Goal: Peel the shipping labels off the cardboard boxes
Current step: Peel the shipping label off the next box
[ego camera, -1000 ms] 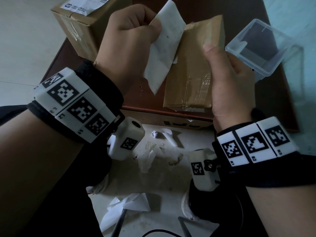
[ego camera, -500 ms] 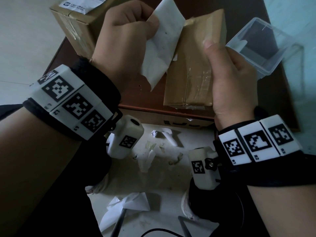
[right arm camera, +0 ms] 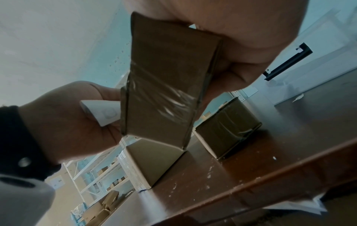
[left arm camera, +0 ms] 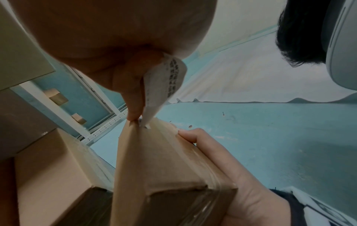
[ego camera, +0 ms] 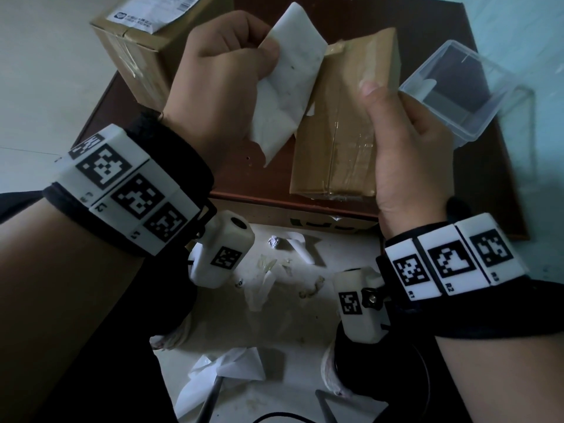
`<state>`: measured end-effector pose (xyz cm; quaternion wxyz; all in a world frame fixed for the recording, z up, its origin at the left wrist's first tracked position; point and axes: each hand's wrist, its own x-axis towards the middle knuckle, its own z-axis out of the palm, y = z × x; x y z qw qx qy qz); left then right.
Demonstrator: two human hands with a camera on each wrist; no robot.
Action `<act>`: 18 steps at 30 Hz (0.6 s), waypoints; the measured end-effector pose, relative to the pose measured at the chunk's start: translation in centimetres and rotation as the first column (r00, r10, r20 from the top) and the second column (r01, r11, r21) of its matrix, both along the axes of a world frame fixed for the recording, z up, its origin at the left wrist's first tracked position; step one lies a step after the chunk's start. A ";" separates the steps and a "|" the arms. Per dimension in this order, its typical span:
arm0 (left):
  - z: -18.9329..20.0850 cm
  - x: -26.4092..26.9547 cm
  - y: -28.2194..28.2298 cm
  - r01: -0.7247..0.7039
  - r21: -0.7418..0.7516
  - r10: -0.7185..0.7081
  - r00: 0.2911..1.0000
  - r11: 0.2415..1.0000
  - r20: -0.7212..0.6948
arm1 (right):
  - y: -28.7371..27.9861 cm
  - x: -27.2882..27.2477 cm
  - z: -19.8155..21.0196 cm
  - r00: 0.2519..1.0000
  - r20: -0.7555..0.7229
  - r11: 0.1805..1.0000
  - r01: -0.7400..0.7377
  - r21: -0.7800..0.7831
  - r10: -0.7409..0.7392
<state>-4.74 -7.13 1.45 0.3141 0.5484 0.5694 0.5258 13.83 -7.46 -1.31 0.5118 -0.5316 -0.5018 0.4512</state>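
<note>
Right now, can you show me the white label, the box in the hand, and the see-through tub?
white label (ego camera: 290,74), head view, its blank back.
held box (ego camera: 341,141), head view, taped face.
clear tub (ego camera: 433,123), head view, near rim.

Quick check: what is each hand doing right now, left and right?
Left hand: closed, pinching the white shipping label, mostly peeled off.
Right hand: closed round the small cardboard box, holding it up.

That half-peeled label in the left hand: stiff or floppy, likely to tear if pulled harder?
Likely floppy: the label bends and folds where the left hand pinches it. It probably could tear, since it looks like thin paper attached to the held box only at a narrow strip. Light too, presumably: it keeps its shape hanging free.
</note>
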 end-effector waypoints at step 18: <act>0.5 0.4 -0.1 -0.062 -0.054 0.069 0.986 0.997 0.155 | -0.1 -0.2 0.0 1.000 -0.011 1.000 0.017 0.016 -0.016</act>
